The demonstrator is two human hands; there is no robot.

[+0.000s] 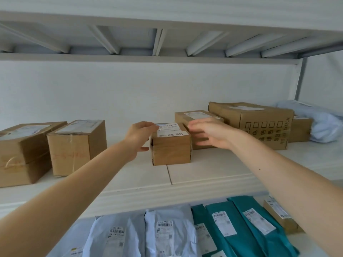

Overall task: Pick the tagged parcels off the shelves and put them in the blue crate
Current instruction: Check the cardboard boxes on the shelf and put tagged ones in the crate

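Cardboard box point(171, 145), labelled on top, sits mid-shelf point(213, 169). The left hand point(138, 138) is at its 9 o'clock, spread wide, fingers at the top-left edge and thumb low by the side; whether it touches I cannot tell. The right hand point(209, 133) is at 3 o'clock, fingers spread, holding nothing. Other cartons point(76, 145) stand at 9 and 2 o'clock; mailers point(167, 232) lie below at 6.

Large carton point(259, 125): front face printed with a vertical size mark ending "18CM", beside a row of five blank tick-boxes over characters too blurred to read. Small carton point(171, 151): white label point(169, 129) bearing dark handwritten strokes, illegible; left-hand carton point(74, 147): red scrawl, illegible; teal mailers point(246, 225) and pale mailers point(167, 236): barcode labels, print too small.
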